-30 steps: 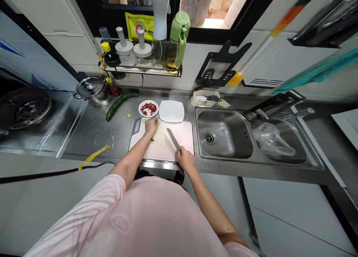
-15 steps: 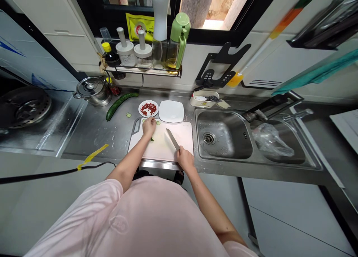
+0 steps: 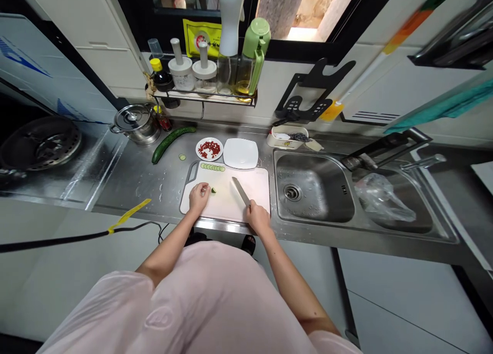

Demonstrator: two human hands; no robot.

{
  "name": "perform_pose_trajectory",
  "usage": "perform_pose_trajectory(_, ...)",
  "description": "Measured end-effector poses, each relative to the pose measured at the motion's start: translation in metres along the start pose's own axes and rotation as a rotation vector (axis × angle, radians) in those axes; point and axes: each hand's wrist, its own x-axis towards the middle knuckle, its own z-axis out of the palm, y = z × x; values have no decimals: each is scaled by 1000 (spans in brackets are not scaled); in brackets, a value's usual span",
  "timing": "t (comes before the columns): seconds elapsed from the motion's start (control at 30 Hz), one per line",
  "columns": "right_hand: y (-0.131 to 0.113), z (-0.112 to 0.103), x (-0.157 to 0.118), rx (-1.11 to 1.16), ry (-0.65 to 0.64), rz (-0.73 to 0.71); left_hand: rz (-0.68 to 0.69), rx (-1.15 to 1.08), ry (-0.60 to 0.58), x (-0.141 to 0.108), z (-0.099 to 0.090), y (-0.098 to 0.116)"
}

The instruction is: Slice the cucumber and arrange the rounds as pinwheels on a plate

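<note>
Cucumber slices (image 3: 212, 167), left fingers (image 3: 203, 186) now away

No text can be read; the yellow packet (image 3: 212, 31) at the back edge of the rack (image 3: 210, 95) bears a round red mark and dark characters, too small to make out; the pink shirt (image 3: 215, 302) carries an illegible oval emblem; blue printing marks the pale panel (image 3: 57, 81) by the counter's (image 3: 131, 184) left end
</note>
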Motion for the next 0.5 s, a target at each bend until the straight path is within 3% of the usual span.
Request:
perform_pose_trajectory(0.3, -3, -2, -2, 16, -12, 13, 93, 138, -112, -13, -4, -1)
perform_pose_trajectory(0.5, -2, -1, -1, 20, -9, 16, 75, 221, -170, -12, 2, 6)
